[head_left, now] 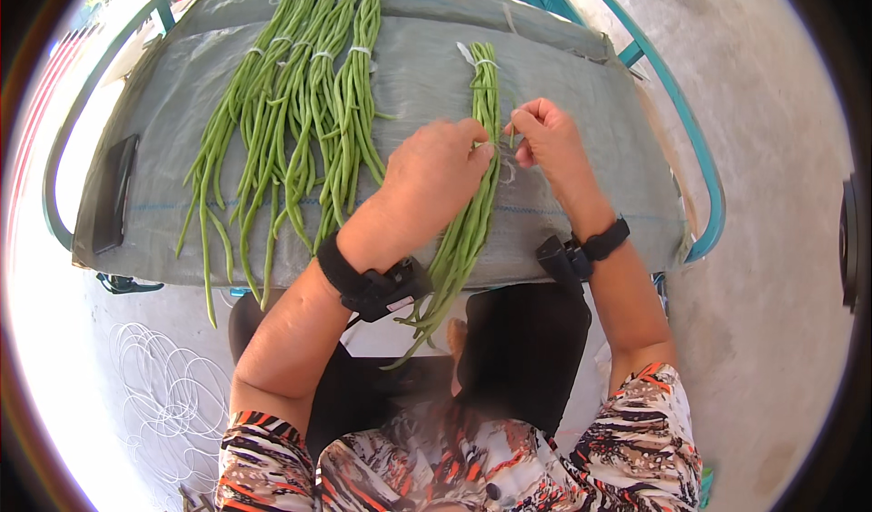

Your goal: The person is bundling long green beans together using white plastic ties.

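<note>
A bundle of long green beans (463,226) lies lengthwise before me, its lower ends hanging over the near edge. A white tie (485,63) circles its far end. My left hand (438,169) is closed at the bundle's upper middle, thumb and forefinger pinching against the beans. Just right of the bundle, my right hand (551,139) is closed in a pinch; a thin greenish bit shows at its fingertips, too small to name. Beneath that hand a loose white string (509,174) curls on the grey cover.
Several tied bean bundles (309,85) lie side by side at the left on the grey sheet cover (418,35). A dark flat object (116,194) rests at the left edge. Teal metal rails (695,139) flank the surface. Coiled white string (168,394) lies on the floor.
</note>
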Motion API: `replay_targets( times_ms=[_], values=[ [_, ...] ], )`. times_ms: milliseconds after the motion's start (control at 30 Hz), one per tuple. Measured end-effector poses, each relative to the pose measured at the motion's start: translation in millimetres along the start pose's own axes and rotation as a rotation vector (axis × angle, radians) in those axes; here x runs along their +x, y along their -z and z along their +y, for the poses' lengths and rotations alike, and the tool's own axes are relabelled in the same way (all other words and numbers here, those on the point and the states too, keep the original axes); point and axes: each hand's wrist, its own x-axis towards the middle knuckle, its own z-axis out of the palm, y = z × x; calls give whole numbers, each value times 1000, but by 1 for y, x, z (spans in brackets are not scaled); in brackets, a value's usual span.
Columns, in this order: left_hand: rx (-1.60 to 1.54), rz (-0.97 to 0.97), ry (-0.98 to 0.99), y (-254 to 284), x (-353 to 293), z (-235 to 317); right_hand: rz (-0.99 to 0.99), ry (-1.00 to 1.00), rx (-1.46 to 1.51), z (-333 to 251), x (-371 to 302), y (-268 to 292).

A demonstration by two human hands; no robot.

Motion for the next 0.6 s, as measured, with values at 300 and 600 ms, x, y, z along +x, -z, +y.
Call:
replay_targets(
  times_ms=[300, 600],
  values=[
    [-69, 27, -113, -26, 16, -40, -47, -49, 177, 9, -6, 4],
    [-183, -112, -38, -20, 24, -32, -30, -20, 181, 2, -1, 1]
  ],
)
